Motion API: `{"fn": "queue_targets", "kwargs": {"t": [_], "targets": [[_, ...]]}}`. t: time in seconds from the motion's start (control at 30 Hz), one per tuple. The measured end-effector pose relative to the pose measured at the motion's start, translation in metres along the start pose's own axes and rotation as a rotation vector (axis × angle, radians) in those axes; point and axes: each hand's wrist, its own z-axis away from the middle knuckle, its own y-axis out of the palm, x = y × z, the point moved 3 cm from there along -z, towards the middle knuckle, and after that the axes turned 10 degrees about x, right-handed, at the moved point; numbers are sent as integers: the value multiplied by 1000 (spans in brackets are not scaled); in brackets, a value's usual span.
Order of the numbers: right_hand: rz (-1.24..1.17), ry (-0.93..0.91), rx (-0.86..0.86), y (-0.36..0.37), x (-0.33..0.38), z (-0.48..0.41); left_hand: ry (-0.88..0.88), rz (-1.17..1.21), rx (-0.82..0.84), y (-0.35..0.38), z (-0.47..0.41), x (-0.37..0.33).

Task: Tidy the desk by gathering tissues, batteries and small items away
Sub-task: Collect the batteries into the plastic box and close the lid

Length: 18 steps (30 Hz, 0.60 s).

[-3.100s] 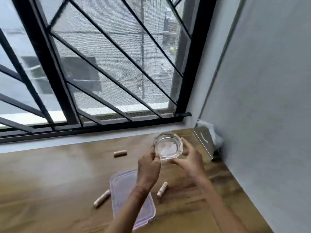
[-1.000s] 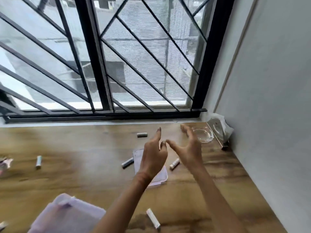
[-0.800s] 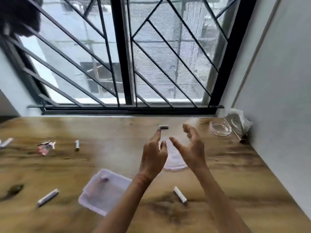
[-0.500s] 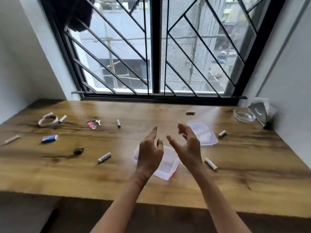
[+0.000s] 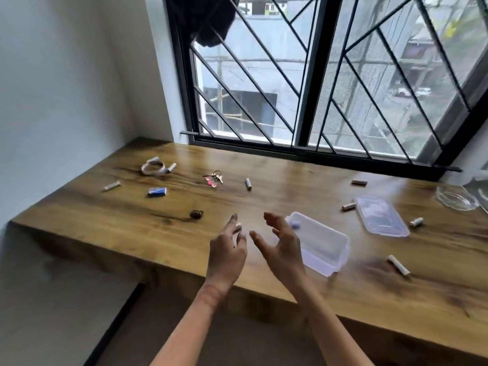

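Fingers (image 5: 272, 220) of left hand (image 5: 227, 252) and right hand (image 5: 284, 250) hang loose, empty; lower-right battery (image 5: 398, 264) looks light, slick, roll-prone: pinch mid-barrel.

The glass ashtray (image 5: 456, 199), earlier lifted between both hands, is now sitting on the desk (image 5: 264, 196) at its far right. The left hand (image 5: 227, 253) and right hand (image 5: 281, 249) are hovering empty with loose fingers, and the view is swinging left, taking in a coiled cable (image 5: 154, 166) and keys (image 5: 214, 177).
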Motion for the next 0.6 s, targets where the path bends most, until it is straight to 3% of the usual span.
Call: {"fn": "queue_targets", "kwargs": {"t": [0.3,0.6], "targets": [[51,-10,41,56,-6,-64,-72,-7,5,-53,-52,47],[106,103,-64,51,-33,-93,-73,-52,133,-48,-111,69]]}}
